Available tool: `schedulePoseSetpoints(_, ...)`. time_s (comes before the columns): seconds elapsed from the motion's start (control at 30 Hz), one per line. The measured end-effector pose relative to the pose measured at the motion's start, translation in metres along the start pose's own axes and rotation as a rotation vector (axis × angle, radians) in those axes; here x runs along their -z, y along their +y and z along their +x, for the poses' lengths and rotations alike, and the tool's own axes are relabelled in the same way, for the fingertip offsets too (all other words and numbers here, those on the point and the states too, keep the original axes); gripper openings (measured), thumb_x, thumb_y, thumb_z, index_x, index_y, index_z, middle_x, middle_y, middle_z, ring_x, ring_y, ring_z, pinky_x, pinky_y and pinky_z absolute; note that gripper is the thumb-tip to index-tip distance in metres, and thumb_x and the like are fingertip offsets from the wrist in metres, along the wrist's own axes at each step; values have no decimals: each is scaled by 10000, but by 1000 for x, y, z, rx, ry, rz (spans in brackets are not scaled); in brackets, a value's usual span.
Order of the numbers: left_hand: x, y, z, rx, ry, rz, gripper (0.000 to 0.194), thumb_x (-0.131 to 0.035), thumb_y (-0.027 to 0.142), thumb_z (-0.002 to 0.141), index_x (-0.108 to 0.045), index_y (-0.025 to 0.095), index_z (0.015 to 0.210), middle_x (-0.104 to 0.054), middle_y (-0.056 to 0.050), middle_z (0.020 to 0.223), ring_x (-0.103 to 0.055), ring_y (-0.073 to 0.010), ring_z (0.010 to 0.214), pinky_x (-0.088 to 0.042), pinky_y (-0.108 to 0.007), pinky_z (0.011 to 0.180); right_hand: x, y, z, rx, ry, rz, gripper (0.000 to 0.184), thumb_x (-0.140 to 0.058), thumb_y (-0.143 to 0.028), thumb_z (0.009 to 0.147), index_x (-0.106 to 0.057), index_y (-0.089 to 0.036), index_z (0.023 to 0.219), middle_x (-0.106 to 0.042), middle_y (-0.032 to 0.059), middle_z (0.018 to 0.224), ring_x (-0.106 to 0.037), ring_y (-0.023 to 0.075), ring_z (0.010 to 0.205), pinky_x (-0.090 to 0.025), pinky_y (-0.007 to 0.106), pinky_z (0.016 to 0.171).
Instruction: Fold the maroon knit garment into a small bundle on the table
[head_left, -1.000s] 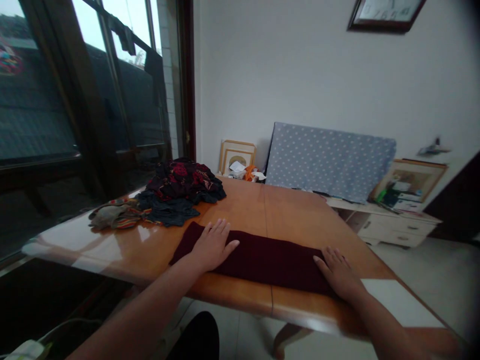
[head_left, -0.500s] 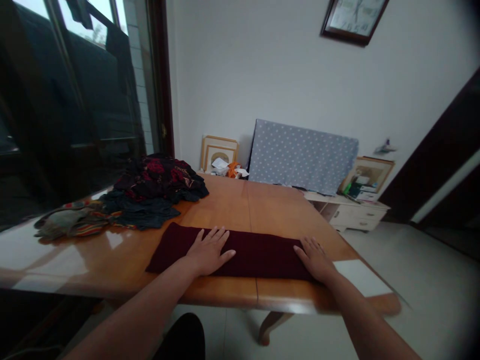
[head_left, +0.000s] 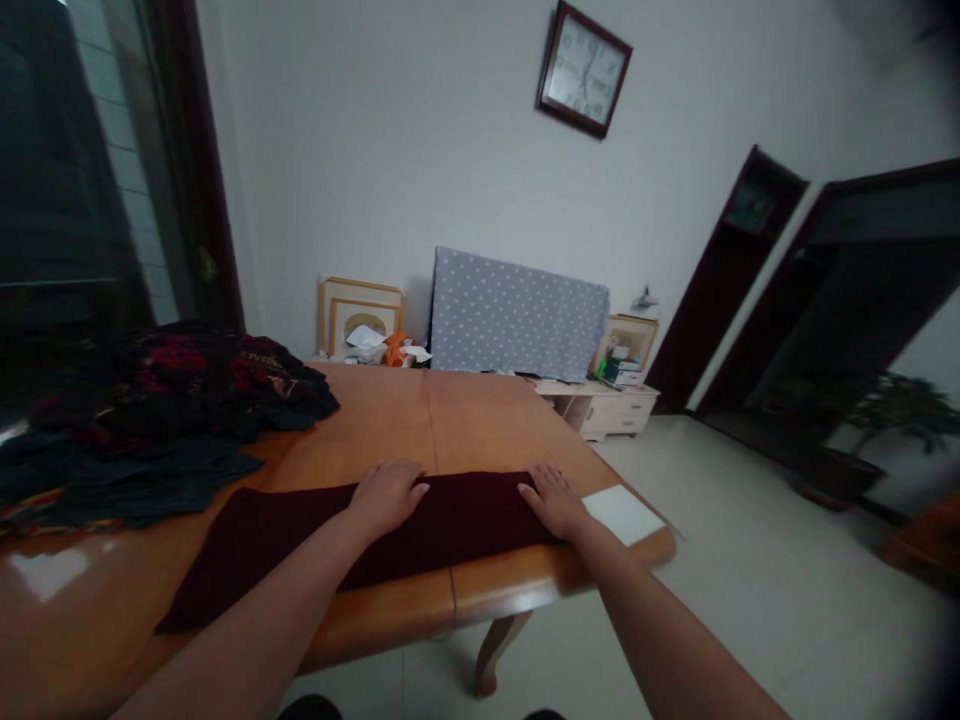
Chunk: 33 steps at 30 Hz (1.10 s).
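Maroon cloth [head_left: 457, 520] at 6 o'clock on table [head_left: 375, 420], partly hidden under left forearm [head_left: 277, 600]; left hand [head_left: 386, 497] and right hand [head_left: 556, 502] open, palms down on it, ungripped; clothes pile [head_left: 187, 390] at 9, frame-cropped.

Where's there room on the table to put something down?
Bare wood shows on the table behind the dark red cloth, right of the clothes pile. Crowded: the left side, with that pile, and the front, where the left hand and right hand rest.
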<state>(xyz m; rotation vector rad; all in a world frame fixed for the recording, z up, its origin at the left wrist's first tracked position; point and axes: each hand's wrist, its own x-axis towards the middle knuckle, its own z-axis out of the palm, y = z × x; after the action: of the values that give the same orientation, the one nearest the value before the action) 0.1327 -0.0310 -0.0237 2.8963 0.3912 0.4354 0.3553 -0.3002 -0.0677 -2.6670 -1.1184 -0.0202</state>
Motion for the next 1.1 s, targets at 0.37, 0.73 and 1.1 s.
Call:
schedulePoseSetpoints(0.37, -14, -7, 3, -26, 60, -3, 249, -482, 389, 923, -683, 247, 961, -724, -59, 1021, -636, -259, 1000, -371, -462, 1027, 6, -8, -1, -46, -20, -52, 735, -219, -622, 985, -325, -164, 1550, -270, 92, 1624, -129, 268, 1524, -84, 431, 1219)
schedulePoseSetpoints(0.73, -15, 3, -5, 0, 225, 117, 274, -411, 357, 978, -650, 230, 936, -659, -73, 1018, -557, -247, 1019, -297, -482, 1075, -2, -2, 1, -42, -27, -81, 755, -204, -640, 980, -331, -157, 1545, -295, 99, 1614, -114, 267, 1526, -83, 444, 1217)
schedulePoseSetpoints(1.1, -10, 12, -7, -4, 234, 179, 302, -346, 316, 1004, -634, 228, 991, -679, -80, 948, -581, -246, 930, -298, -453, 972, -4, -1, 1, -38, -21, -77, 761, -201, -642, 976, -333, -154, 1545, -295, 110, 1613, -123, 271, 1525, -88, 453, 1215)
